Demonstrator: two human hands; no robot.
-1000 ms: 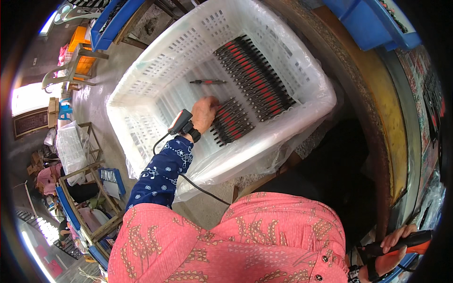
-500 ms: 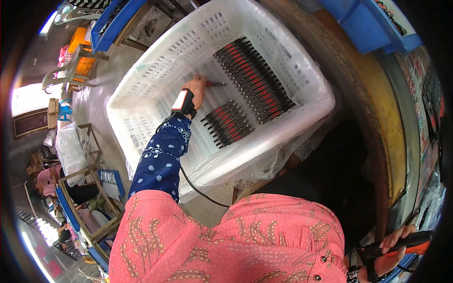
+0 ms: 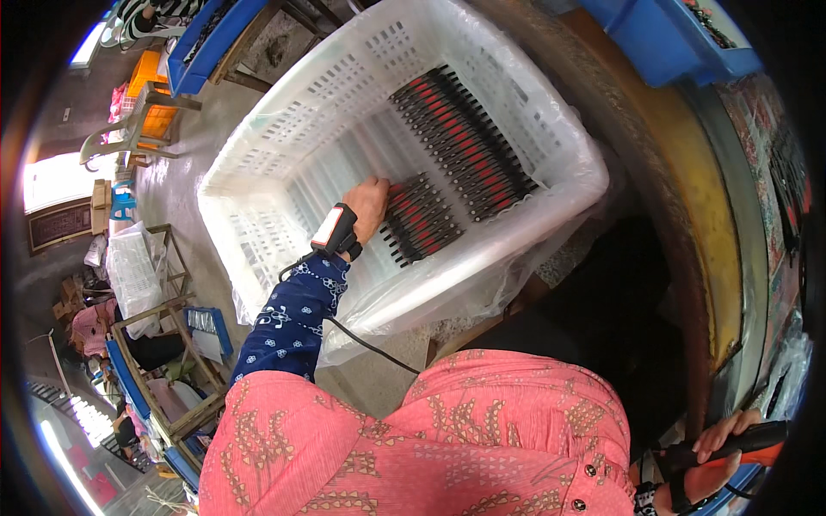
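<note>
Inside a white perforated plastic crate (image 3: 344, 310) lined with clear film, my left hand (image 3: 370, 208) is pinched on the end of a slim black-and-red tool at the far end of a short row (image 3: 423, 219) of similar tools. My fingers hide part of it. A longer row (image 3: 465, 142) of the same slim tools lies side by side to the right. At the lower right edge, my right hand (image 3: 718, 451) wraps round a black-and-orange handled tool (image 3: 757, 440), whose exact kind I cannot make out.
A curved wooden table edge (image 3: 637, 163) runs along the right, with more black tools (image 3: 787, 198) on its top. Blue bins (image 3: 658, 43) stand at the upper right. A wooden frame (image 3: 185, 378) and a chair (image 3: 129, 129) are on the left.
My left hand has moved nearer to me and slightly right, bringing its slim tool to the far end of the short row. My right hand stays in place.
</note>
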